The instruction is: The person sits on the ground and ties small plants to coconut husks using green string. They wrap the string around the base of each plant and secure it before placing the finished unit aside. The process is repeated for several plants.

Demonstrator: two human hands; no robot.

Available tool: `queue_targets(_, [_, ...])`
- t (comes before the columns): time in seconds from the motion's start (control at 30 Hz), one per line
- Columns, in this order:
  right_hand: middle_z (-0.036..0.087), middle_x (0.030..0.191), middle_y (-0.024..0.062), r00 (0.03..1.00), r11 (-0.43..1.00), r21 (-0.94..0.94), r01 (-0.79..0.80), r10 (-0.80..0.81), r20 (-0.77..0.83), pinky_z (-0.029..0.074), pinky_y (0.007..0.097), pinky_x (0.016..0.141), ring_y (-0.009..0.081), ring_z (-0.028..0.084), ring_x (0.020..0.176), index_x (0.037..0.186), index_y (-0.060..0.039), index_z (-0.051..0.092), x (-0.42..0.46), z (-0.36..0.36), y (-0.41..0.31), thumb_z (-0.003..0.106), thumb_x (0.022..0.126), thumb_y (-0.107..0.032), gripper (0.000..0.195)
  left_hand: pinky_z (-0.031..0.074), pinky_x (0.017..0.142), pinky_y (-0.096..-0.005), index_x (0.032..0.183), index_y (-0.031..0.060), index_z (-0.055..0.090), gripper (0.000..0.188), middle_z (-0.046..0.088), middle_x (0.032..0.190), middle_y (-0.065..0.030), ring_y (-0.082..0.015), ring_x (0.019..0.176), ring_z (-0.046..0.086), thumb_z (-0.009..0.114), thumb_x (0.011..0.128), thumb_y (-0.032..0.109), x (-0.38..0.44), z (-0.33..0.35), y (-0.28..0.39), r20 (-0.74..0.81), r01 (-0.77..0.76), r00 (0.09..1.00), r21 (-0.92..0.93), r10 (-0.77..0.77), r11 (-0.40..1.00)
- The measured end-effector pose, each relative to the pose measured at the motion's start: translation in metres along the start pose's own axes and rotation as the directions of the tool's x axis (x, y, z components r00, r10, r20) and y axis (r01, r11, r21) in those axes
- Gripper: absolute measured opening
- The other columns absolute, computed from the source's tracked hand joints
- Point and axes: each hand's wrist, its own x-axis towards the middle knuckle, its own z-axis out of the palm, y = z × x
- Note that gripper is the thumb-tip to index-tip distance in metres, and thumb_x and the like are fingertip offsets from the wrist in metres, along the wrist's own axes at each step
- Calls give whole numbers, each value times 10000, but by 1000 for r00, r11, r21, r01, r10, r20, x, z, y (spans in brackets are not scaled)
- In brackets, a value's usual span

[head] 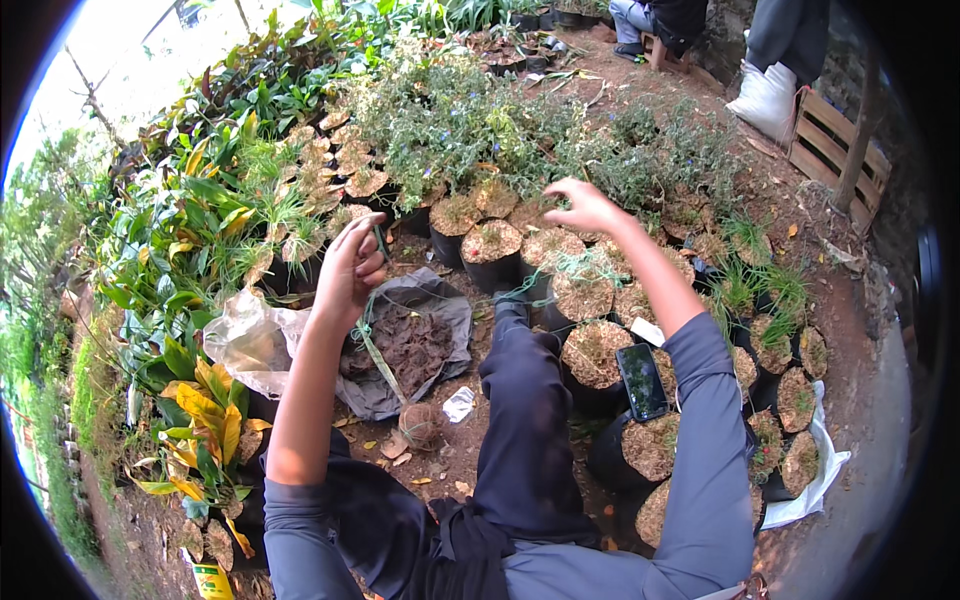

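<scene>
My left hand (354, 259) is raised with its fingers curled around green twine, which runs down to a knot on a plant stem. That stem (382, 367) rises at a tilt from a round, twine-wrapped root ball (421, 426) on the soil between my legs. My right hand (581, 206) is lifted over the potted plants, thumb and fingers apart, with nothing plainly seen in it. A loose tangle of green twine (581, 266) lies on the pots below my right forearm. Dark fibrous matter (405, 337) rests on a black plastic sheet (450, 296) beyond the root ball.
Black grow bags (491, 247) stand close together ahead and to the right. A smartphone (643, 382) lies on some of them. Clear plastic (255, 337) and leafy plants (217, 405) are at the left. Two people (664, 22) are at the far right, near a wooden crate (840, 154).
</scene>
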Motion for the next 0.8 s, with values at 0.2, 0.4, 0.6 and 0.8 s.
queue_targets(0.2, [248, 1439, 94, 843, 616, 738, 275, -523, 123, 458, 257, 662, 110, 505, 783, 1368, -4, 282, -2, 49, -159, 772, 663, -438, 962, 256, 431, -164, 1206, 29, 442, 332, 360, 694, 51, -18, 516, 311, 489, 922, 195, -6, 42, 12, 153, 26, 988, -13, -24, 1000])
queue_targets(0.4, [541, 632, -45, 871, 741, 668, 67, -370, 324, 375, 241, 526, 56, 438, 563, 861, -77, 660, 18, 64, -100, 629, 844, -322, 247, 235, 409, -167, 1178, 29, 455, 313, 330, 648, 59, -13, 490, 282, 500, 917, 196, -12, -3, 47, 37, -71, 997, -29, 72, 997])
queue_targets(0.6, [395, 541, -73, 978, 602, 770, -210, 137, 159, 277, 230, 442, 42, 310, 463, 813, -78, 629, 8, -9, 11, 649, 826, -273, 196, 211, 394, -177, 1147, 34, 479, 300, 331, 608, 64, -20, 457, 263, 530, 909, 209, -12, -71, 47, -175, -28, 984, -63, 17, 998])
queue_targets(0.8, [486, 523, -17, 797, 725, 576, -377, 571, -197, 321, 265, 399, 90, 433, 451, 674, -62, 657, -10, -37, 97, 713, 704, -301, 247, 202, 381, -186, 1117, 53, 519, 280, 319, 598, 62, -29, 442, 255, 555, 894, 218, -4, -111, 31, -318, -72, 948, -117, 31, 990])
